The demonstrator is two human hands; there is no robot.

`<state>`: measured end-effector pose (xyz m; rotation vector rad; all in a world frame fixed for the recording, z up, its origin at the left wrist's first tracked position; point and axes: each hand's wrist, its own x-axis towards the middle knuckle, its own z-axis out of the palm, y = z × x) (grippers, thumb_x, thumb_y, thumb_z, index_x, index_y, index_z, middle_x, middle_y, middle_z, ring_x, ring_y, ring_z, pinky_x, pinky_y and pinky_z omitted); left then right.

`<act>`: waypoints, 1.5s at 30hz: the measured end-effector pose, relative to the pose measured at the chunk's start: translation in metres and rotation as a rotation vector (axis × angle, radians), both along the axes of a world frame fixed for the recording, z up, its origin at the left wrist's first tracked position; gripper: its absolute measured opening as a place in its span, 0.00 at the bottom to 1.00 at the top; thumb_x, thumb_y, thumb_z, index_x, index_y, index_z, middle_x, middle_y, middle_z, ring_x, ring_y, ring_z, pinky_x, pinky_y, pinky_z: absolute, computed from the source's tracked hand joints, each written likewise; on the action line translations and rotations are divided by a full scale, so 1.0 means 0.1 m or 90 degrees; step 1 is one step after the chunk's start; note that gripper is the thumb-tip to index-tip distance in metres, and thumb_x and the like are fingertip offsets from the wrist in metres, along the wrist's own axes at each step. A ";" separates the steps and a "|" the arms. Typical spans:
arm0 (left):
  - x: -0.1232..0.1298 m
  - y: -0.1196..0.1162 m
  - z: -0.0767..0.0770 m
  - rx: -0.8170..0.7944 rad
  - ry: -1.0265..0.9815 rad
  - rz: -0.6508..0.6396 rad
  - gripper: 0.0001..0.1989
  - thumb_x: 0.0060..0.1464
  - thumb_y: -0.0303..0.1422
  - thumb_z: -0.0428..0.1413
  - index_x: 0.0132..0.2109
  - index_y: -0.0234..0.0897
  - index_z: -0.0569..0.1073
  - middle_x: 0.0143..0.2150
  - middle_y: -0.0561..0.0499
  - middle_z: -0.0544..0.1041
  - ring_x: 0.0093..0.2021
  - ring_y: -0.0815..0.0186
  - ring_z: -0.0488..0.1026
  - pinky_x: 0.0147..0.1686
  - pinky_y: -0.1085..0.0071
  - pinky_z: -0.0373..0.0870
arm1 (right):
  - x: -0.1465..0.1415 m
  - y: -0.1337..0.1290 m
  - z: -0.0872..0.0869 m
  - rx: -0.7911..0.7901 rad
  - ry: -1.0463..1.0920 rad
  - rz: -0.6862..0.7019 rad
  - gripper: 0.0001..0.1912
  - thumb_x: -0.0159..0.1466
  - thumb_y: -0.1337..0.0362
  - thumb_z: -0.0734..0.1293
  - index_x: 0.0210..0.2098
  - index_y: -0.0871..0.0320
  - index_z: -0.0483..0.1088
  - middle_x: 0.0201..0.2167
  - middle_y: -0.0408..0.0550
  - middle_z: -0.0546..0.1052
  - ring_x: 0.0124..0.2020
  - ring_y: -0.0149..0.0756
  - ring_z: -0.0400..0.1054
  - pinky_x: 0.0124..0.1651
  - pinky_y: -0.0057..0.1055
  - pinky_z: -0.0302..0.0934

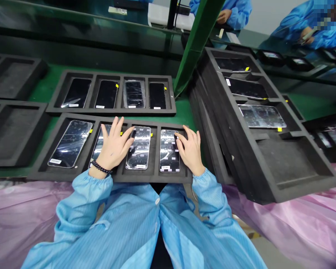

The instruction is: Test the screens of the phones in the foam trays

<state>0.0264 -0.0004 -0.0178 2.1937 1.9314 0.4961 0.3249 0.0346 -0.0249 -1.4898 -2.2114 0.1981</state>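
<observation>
Four phones lie in the compartments of a black foam tray just in front of me. My left hand is spread over the second phone, its thumb and index finger at the upper left edge of the third phone. Over the right rim rests my right hand, fingers apart, a fingertip at the upper right corner of the fourth phone. The leftmost phone sits tilted, with a white label and yellow tab. Neither hand has lifted anything.
Behind is another foam tray with four phones. A tall stack of foam trays stands at right, three phones on top. Foam trays without phones are at left. A green post rises behind. Other people in blue sleeves work across the bench.
</observation>
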 end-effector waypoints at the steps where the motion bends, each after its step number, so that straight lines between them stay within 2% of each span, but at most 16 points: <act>1: 0.00 -0.01 0.00 0.001 -0.007 0.002 0.28 0.70 0.45 0.35 0.65 0.39 0.67 0.77 0.36 0.47 0.77 0.46 0.36 0.69 0.30 0.31 | 0.02 -0.03 0.00 0.002 -0.001 0.016 0.17 0.73 0.61 0.58 0.52 0.53 0.76 0.67 0.55 0.66 0.68 0.49 0.58 0.73 0.64 0.40; 5: -0.01 -0.04 -0.02 0.007 -0.026 0.011 0.29 0.70 0.45 0.35 0.65 0.38 0.67 0.76 0.35 0.47 0.77 0.45 0.37 0.69 0.30 0.31 | 0.05 -0.14 0.03 0.011 -0.010 0.086 0.16 0.73 0.61 0.58 0.49 0.52 0.78 0.66 0.53 0.68 0.67 0.47 0.60 0.73 0.63 0.40; 8: -0.01 -0.04 -0.03 0.014 -0.025 0.010 0.29 0.70 0.44 0.35 0.65 0.36 0.68 0.76 0.34 0.48 0.77 0.44 0.37 0.69 0.30 0.32 | 0.03 -0.16 0.06 0.007 -0.038 0.127 0.16 0.73 0.60 0.59 0.52 0.52 0.77 0.67 0.54 0.67 0.68 0.48 0.59 0.73 0.64 0.41; 13: 0.01 0.00 0.00 0.026 -0.002 -0.014 0.28 0.70 0.44 0.36 0.65 0.38 0.69 0.76 0.36 0.48 0.77 0.45 0.38 0.69 0.30 0.32 | -0.03 -0.13 0.06 -0.005 -0.062 0.176 0.19 0.73 0.58 0.58 0.59 0.53 0.72 0.70 0.56 0.63 0.69 0.50 0.57 0.73 0.65 0.41; 16: 0.01 0.05 0.01 0.029 0.035 -0.024 0.27 0.70 0.44 0.37 0.64 0.37 0.70 0.76 0.35 0.48 0.77 0.44 0.39 0.68 0.28 0.33 | -0.02 -0.12 0.03 -0.005 -0.054 0.181 0.20 0.73 0.58 0.58 0.60 0.53 0.71 0.70 0.56 0.62 0.69 0.49 0.57 0.73 0.64 0.43; 21: 0.04 0.12 0.01 0.018 0.085 -0.046 0.29 0.71 0.45 0.36 0.63 0.35 0.72 0.75 0.31 0.52 0.76 0.41 0.43 0.66 0.25 0.36 | 0.00 -0.18 0.03 0.027 -0.010 0.178 0.18 0.74 0.60 0.58 0.56 0.53 0.73 0.67 0.55 0.66 0.66 0.47 0.61 0.73 0.62 0.45; 27: 0.10 0.22 0.05 0.020 0.104 -0.117 0.29 0.71 0.46 0.36 0.61 0.36 0.74 0.74 0.32 0.53 0.76 0.43 0.43 0.67 0.27 0.35 | 0.07 -0.30 0.07 0.042 0.021 0.176 0.17 0.74 0.61 0.58 0.53 0.54 0.75 0.65 0.55 0.69 0.64 0.46 0.63 0.72 0.61 0.46; 32: 0.17 0.31 0.04 0.020 0.097 -0.147 0.27 0.71 0.45 0.38 0.65 0.40 0.69 0.76 0.37 0.50 0.77 0.46 0.41 0.69 0.29 0.34 | 0.17 -0.41 0.09 0.036 0.029 0.138 0.16 0.74 0.62 0.58 0.52 0.54 0.76 0.65 0.56 0.68 0.65 0.46 0.62 0.72 0.60 0.46; 34: 0.19 0.31 0.06 0.006 0.088 -0.160 0.26 0.71 0.45 0.39 0.64 0.41 0.70 0.76 0.38 0.51 0.77 0.47 0.42 0.69 0.30 0.35 | 0.20 -0.45 0.08 0.033 0.023 0.127 0.16 0.73 0.62 0.58 0.52 0.53 0.76 0.66 0.55 0.67 0.66 0.46 0.61 0.72 0.60 0.45; 37: 0.19 0.24 0.15 0.018 0.076 -0.148 0.27 0.71 0.44 0.37 0.63 0.39 0.70 0.76 0.38 0.50 0.77 0.47 0.42 0.70 0.31 0.34 | 0.22 -0.49 0.06 0.015 -0.009 0.113 0.16 0.73 0.61 0.59 0.52 0.52 0.76 0.67 0.54 0.66 0.67 0.47 0.60 0.72 0.62 0.45; 41: 0.13 0.02 0.30 0.040 0.044 -0.115 0.28 0.71 0.45 0.36 0.65 0.38 0.69 0.76 0.38 0.49 0.77 0.47 0.39 0.70 0.33 0.32 | 0.16 -0.49 0.08 -0.023 -0.056 0.098 0.16 0.73 0.59 0.59 0.53 0.53 0.76 0.68 0.56 0.64 0.68 0.49 0.58 0.72 0.63 0.44; 45: 0.06 -0.23 0.33 0.021 0.023 -0.082 0.28 0.71 0.44 0.36 0.63 0.38 0.72 0.76 0.37 0.50 0.77 0.45 0.38 0.71 0.33 0.31 | 0.02 -0.47 0.12 -0.040 -0.080 0.159 0.19 0.73 0.57 0.59 0.59 0.52 0.72 0.70 0.57 0.62 0.69 0.49 0.57 0.73 0.64 0.41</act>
